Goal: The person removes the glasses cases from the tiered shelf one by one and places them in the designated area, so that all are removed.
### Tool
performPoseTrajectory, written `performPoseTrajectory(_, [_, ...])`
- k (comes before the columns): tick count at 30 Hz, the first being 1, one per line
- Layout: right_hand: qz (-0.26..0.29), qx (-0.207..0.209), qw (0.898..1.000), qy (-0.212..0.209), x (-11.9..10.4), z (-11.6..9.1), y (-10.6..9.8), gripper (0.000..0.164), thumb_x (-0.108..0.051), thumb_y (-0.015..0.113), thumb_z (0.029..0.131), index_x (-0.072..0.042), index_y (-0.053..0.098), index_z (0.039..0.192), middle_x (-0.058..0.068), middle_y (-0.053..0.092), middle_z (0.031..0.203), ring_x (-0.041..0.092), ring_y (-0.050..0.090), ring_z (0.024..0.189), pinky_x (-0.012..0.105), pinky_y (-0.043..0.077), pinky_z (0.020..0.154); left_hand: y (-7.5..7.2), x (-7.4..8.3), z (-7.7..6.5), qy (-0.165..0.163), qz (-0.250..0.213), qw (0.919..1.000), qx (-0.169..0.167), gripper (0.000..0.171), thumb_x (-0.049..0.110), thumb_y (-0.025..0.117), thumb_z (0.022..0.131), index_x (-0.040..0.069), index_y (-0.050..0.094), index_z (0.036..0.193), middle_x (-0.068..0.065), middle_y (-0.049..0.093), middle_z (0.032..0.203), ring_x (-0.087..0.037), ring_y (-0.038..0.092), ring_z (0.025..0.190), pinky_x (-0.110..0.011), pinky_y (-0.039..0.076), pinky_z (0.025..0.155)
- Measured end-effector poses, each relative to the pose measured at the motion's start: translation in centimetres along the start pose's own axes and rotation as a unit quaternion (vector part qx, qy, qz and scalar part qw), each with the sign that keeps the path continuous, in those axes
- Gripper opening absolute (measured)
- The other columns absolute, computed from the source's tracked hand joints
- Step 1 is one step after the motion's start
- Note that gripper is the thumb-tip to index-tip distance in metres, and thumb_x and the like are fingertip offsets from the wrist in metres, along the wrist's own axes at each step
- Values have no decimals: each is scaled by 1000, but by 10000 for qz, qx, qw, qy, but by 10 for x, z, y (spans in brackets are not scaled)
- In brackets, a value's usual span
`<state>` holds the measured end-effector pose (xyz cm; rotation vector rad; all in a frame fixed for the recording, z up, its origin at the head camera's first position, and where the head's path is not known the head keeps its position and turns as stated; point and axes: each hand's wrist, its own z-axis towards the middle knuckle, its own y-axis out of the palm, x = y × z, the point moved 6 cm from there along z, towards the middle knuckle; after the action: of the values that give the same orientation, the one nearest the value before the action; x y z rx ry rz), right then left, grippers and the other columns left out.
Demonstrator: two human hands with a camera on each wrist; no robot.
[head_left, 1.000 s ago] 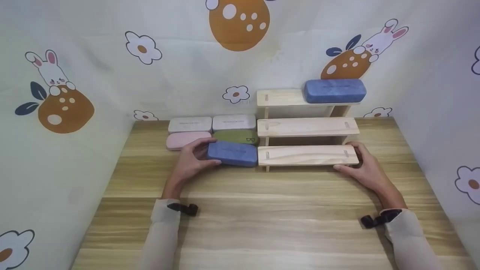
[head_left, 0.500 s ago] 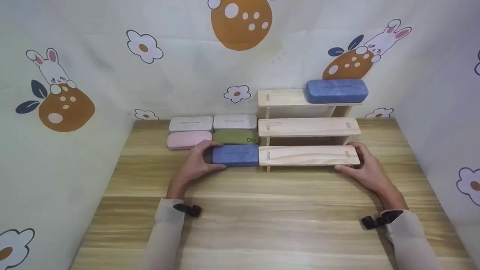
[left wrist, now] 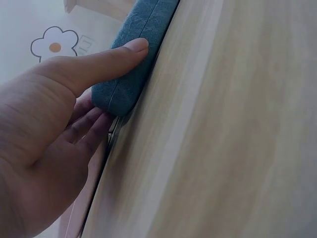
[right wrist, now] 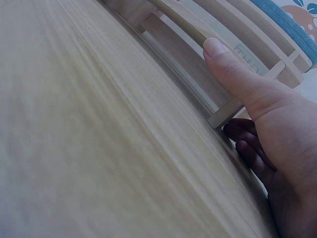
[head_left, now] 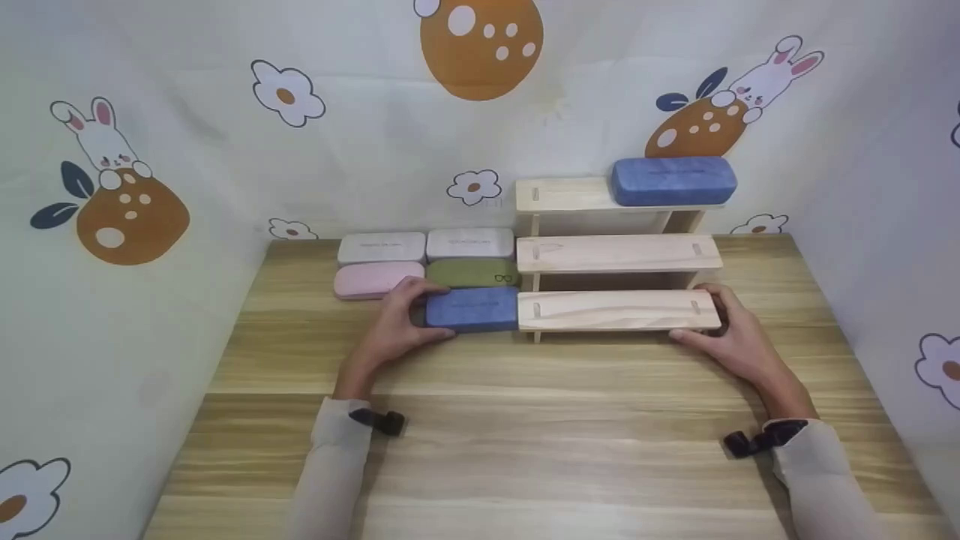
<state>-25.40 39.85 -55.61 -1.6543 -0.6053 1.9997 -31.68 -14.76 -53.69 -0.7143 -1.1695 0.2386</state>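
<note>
My left hand (head_left: 391,324) grips a blue glasses case (head_left: 472,309) by its left end, thumb along the front and fingers behind. The case lies flat on the table, its right end against a three-step wooden rack (head_left: 615,311). In the left wrist view, the thumb presses the side of the blue case (left wrist: 154,25). At the rack's lowest step, my right hand (head_left: 739,337) holds the right end, thumb at the front edge and fingers round the side. The right wrist view shows those fingers beside the rack's leg (right wrist: 225,114). Another blue glasses case (head_left: 673,182) sits on the top step's right half.
Behind the gripped case lies a green glasses case (head_left: 465,273), with a pink case (head_left: 375,279) to its left. Two pale grey cases (head_left: 381,247) stand behind these, near the printed back wall (head_left: 360,165). Wooden tabletop (head_left: 555,435) stretches in front of both hands.
My left hand has shifted slightly right, and the blue case it grips has turned from a slant to nearly in line with the lowest step. The right hand has kept its place.
</note>
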Motion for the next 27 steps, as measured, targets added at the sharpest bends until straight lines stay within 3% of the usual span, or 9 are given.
performPoseTrajectory(7, [3,19,10000,-16,-1,0,1,81,-18,96,84,-6,50,150,15,68,136,-9,56,113,-1,33,101,0,0,0,-95,-10,10000,-6,68,32,102,75,24,73,136,0,64,137,-21,59,134,-43,44,127])
performPoseTrajectory(16, [-51,-72,9999,137,0,0,1,84,-27,97,83,-12,50,151,11,69,138,-8,55,115,1,32,102,-1,3,-1,-178,69,9998,-46,68,37,101,76,25,72,137,-1,60,139,-22,57,136,-44,44,128])
performPoseTrajectory(21, [-71,34,10000,-28,0,0,0,82,-20,97,83,-10,50,150,12,70,133,-7,56,111,1,36,97,-4,10,1,199,-26,9995,244,64,46,96,82,17,73,135,-2,65,138,-22,58,135,-44,45,124])
performPoseTrajectory(27, [-63,123,9997,-181,-2,-1,1,80,-14,95,84,-5,50,150,16,68,130,-9,55,108,2,36,95,-13,31,6,892,-527,9884,1113,43,28,88,93,8,75,128,-15,74,125,-33,69,122,-52,60,111])
